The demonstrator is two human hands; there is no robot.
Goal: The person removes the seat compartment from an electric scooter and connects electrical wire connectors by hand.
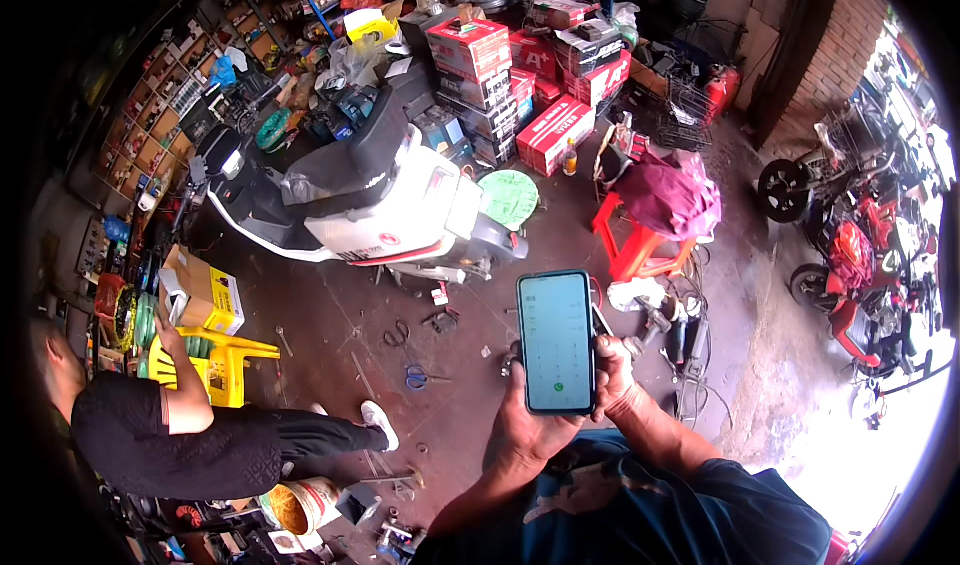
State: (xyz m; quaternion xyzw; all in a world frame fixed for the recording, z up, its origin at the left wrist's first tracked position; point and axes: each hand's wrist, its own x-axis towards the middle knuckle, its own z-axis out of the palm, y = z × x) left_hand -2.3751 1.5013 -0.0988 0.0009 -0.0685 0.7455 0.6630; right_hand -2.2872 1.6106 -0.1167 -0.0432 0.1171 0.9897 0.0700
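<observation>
Left hand (533, 427) and right hand (616, 383) both hold a phone (556, 340) by its lower sides, in front of the blue shirt (640, 505) and above the floor (330, 315). If they grip too softly or get bumped, it could slip, fall and crack.

Two hands (535, 429), one phone (556, 340), one white scooter (385, 215), one red stool (648, 254), one co-worker (180, 440)
</observation>
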